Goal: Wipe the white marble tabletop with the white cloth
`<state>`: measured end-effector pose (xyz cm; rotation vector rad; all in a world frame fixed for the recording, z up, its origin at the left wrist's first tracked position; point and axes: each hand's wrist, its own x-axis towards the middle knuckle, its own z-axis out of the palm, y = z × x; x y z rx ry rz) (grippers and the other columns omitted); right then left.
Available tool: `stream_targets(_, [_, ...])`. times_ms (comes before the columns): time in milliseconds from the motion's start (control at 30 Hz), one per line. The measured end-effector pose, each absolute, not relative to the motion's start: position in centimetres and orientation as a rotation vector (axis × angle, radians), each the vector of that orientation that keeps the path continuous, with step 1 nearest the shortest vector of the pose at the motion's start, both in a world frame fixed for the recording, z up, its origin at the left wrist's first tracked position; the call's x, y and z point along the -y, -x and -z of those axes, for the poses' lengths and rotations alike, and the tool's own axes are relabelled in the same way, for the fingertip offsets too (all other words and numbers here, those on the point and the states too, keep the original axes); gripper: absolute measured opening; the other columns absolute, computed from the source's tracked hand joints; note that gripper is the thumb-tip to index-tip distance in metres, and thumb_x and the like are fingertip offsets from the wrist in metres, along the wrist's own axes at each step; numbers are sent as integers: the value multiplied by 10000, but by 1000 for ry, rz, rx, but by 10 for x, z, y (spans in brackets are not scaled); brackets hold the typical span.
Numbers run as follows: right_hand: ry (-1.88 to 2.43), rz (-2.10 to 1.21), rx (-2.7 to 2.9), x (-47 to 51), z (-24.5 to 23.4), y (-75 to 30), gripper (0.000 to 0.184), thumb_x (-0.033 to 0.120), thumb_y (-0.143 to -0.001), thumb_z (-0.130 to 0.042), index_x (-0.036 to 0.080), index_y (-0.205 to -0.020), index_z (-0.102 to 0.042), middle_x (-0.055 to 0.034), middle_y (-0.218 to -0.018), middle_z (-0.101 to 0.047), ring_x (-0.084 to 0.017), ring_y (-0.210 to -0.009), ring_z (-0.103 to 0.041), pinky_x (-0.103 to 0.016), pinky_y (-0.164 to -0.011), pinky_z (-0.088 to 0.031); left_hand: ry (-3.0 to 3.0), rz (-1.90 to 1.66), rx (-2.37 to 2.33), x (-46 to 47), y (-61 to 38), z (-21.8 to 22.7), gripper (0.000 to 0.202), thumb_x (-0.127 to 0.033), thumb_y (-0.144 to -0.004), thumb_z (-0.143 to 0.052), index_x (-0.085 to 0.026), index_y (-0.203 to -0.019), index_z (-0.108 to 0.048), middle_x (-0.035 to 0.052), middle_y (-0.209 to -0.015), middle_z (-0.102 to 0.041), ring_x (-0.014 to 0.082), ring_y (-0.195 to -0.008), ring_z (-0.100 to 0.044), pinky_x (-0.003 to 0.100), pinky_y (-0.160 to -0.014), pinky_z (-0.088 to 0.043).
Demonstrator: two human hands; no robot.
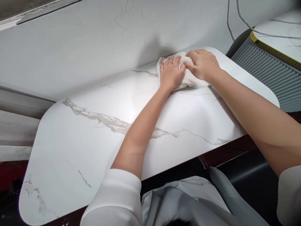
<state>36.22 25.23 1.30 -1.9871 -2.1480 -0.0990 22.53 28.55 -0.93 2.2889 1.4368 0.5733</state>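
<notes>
A folded white towel (191,77), fluffy in texture, lies near the back edge of a white tabletop with marble veins (77,141). My left hand (172,71) presses down on the towel's left part, its fingers bent over the cloth and slightly apart. On the towel's right part rests my right hand (204,63), fingers curled onto it and thumb pointing toward the left hand. The two hands are close together at the thumbs. Both palms hide some of the towel, and the folds under them cannot be made out.
A white wall (94,40) runs along the table's back edge. To the right stands a ribbed grey unit (270,69) with a white top, and grey cables (246,25) hang above it. A black seat (254,182) is below the front edge. Pale slats (16,125) are at left.
</notes>
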Motion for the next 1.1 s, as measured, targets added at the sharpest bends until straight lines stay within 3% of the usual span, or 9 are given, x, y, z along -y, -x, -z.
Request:
stream_targets(100, [2003, 100, 2144, -270, -13, -358, 417, 359, -1051, -406, 126, -1382, -509, -120, -1337, -570, -283, -1294, -470, -451, -1092, -378, -2293, -575, -1511, -300, -220, 7, 450, -452, -1004, -249, -309, -1410, -380, -86, -1502, -481, 214, -1404, -268, 431, -1264, -77])
stream_targets(200, [1984, 102, 2157, -284, -14, -353, 397, 312, -1031, -414, 123, -1362, -523, -117, -1311, -586, -279, -1270, -491, -452, -1079, -397, -2304, -580, -1554, -312, -213, 6, 460, -421, -987, -272, -299, -1411, -402, -62, -1506, -470, 240, -1381, -335, 436, -1253, -141])
stream_targets(333, [1949, 128, 2171, -297, -15, -348, 419, 328, -1024, -381, 87, -1323, -549, -130, -1272, -600, -300, -1255, -507, -470, -1055, -418, -2284, -612, -1524, -323, -209, 6, 450, -424, -966, -281, -346, -1387, -420, -53, -1458, -516, 263, -1363, -360, 460, -1252, -146])
stream_targets(467, [2045, 134, 2184, -301, -15, -346, 376, 302, -1038, -378, 126, -1352, -486, -123, -1336, -563, -294, -1252, -468, -492, -1068, -407, -2246, -644, -1521, -326, -210, 7, 398, -405, -976, -292, -362, -1343, -440, -70, -1426, -553, 253, -1341, -353, 447, -1267, -102])
stream_targets(567, [2030, 126, 2181, -297, -14, -346, 379, 321, -1047, -372, 131, -1353, -492, -110, -1341, -564, -297, -1256, -457, -485, -1080, -398, -2275, -645, -1569, -321, -210, 7, 424, -352, -951, -316, -365, -1355, -444, -76, -1441, -538, 250, -1366, -369, 440, -1254, -155])
stream_targets(767, [1941, 74, 2187, -276, -12, -342, 388, 298, -1050, -396, 127, -1381, -504, -103, -1388, -539, -266, -1319, -422, -425, -1109, -332, -2311, -563, -1644, -294, -204, 4, 475, -342, -1004, -324, -235, -1463, -387, -36, -1545, -439, 208, -1439, -319, 417, -1262, -132])
stream_targets(867, [1927, 41, 2200, -259, -10, -339, 410, 292, -1056, -380, 120, -1419, -461, -103, -1462, -477, -259, -1365, -373, -424, -1141, -280, -2332, -574, -1634, -272, -199, 4, 470, -285, -1015, -349, -184, -1471, -413, 53, -1549, -434, 208, -1476, -300, 443, -1260, -123])
stream_targets(1100, [1938, 136, 2205, -193, -2, -334, 464, 356, -1020, -349, 136, -1410, -471, -110, -1443, -501, -287, -1368, -385, -466, -1148, -296, -2429, -592, -1553, -208, -186, 5, 435, -314, -1014, -378, -239, -1431, -478, 76, -1530, -465, 224, -1476, -326, 471, -1245, -172])
